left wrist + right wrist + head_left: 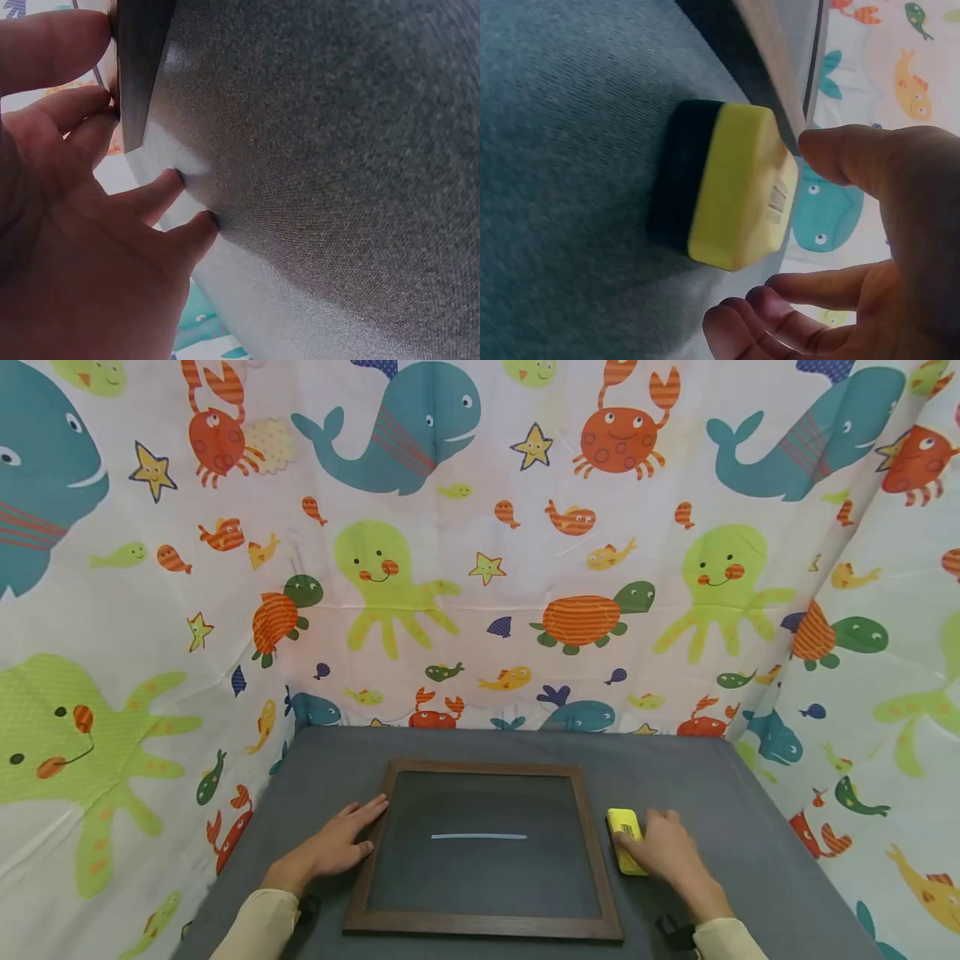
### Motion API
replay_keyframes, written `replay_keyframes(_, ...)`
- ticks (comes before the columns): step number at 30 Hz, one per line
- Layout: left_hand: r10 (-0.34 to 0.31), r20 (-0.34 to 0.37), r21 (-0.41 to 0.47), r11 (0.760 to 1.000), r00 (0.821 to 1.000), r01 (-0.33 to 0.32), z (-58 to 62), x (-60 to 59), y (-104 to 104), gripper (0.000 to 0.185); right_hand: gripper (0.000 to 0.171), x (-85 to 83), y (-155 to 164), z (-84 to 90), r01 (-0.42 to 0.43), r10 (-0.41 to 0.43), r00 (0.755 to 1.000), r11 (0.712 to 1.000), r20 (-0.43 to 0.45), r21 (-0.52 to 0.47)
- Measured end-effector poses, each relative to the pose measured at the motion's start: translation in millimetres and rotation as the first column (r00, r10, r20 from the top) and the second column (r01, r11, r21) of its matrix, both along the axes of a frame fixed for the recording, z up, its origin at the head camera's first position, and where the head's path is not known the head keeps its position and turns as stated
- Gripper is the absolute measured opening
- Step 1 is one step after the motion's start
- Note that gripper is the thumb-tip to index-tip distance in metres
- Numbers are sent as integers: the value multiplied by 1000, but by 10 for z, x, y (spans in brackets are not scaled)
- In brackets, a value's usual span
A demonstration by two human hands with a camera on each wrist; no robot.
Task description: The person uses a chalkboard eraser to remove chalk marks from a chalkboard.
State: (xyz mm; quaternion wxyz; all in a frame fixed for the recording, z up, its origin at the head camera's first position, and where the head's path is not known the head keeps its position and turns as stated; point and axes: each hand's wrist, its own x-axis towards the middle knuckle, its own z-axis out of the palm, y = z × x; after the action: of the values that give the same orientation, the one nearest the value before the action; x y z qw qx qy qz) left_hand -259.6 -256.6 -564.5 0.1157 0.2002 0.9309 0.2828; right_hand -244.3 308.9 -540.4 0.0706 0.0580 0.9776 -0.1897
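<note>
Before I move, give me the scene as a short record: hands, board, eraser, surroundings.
Left hand: touching the left edge of the board
Right hand: at the eraser, not closed on it
Board: flat on the grey table, brown frame, one pale line across it
Eraser: right of the board, yellow above, dark below
Backdrop: cloth printed with sea animals

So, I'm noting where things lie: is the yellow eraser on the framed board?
No, the head view shows the yellow eraser on the gray tabletop, beside the right edge of the framed board.
</note>
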Motion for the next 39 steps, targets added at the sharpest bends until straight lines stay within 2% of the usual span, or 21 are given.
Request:
replay_keyframes(8,32,14,19,999,999,-32,-2,22,5,73,79,14,-51,-109,13,-13,999,1000,-42,3)
replay_keyframes(18,47,7,27,999,999,-47,-42,46,14,73,78,4,-116,-155,33,-34,996,999,-78,-8)
replay_keyframes(21,48,10,29,998,999,-48,-47,42,21,73,73,11,-140,-99,48,-51,994,998,-102,-27)
replay_keyframes(24,48,10,31,998,999,-49,-64,19,18,73,67,9,-218,35,53,-59,989,998,-132,-43)
replay_keyframes(30,52,10,44,998,999,-53,-72,6,17,73,56,26,-560,305,3,-12,985,999,-170,-51)
replay_keyframes(39,42,18,46,998,999,-43,-53,9,-15,73,51,-62,-1045,312,-46,37,983,998,-178,-48)
